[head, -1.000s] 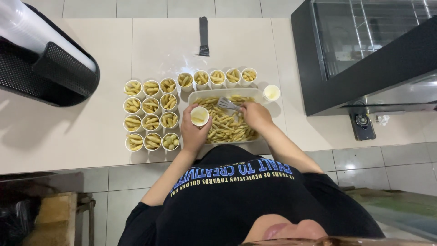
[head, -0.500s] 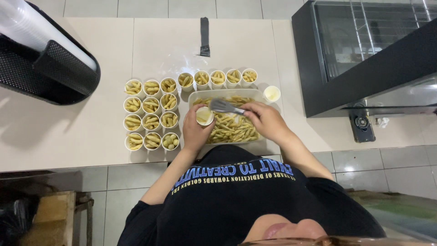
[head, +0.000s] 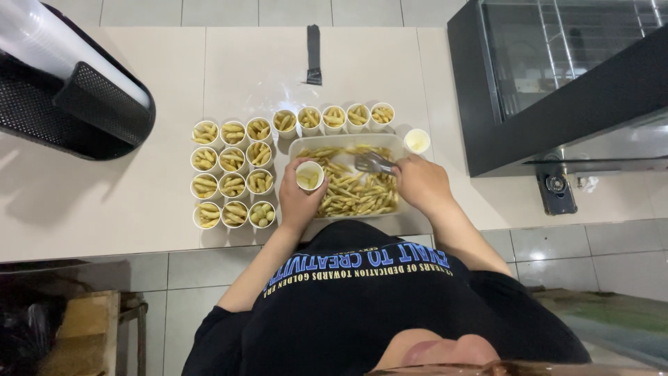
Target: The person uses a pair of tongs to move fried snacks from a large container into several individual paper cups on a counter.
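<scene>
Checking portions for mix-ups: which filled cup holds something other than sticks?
The corner cup beside the left hand: it holds round greenish pieces, while the other filled cups hold pale sticks.

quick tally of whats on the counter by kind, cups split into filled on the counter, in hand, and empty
filled cups on the counter: 17
cup in the left hand: 1
empty cup: 1
tray of fries: 1
tongs: 1
total: 21
</scene>
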